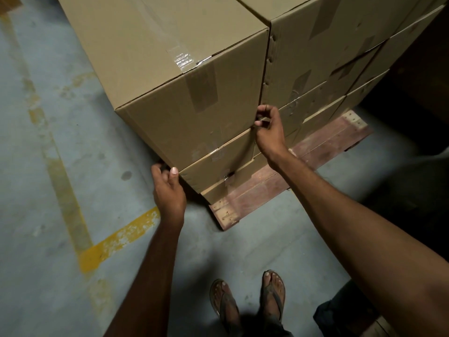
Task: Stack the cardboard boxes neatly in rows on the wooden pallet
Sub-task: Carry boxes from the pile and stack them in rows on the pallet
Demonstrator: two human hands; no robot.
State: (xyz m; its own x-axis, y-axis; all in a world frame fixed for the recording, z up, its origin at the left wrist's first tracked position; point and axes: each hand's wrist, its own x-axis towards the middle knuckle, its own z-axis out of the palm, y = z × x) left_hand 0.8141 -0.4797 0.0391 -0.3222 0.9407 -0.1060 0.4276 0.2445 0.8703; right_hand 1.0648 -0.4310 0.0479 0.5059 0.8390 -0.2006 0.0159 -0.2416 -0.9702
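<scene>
L grip (167, 188), R grip (268, 128) curled, box (170, 69)

Floor (60, 166) open left of top box (170, 81), pallet edge (279, 183) bare in front, neighbouring boxes (328, 57) tight on right.

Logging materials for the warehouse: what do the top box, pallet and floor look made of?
Top box: matte brown cardboard, with folded edges and taped seams. Pallet: reddish wooden planks, showing nail heads. Floor: probably bare concrete, grey and stained, with worn yellow painted lines.
</scene>
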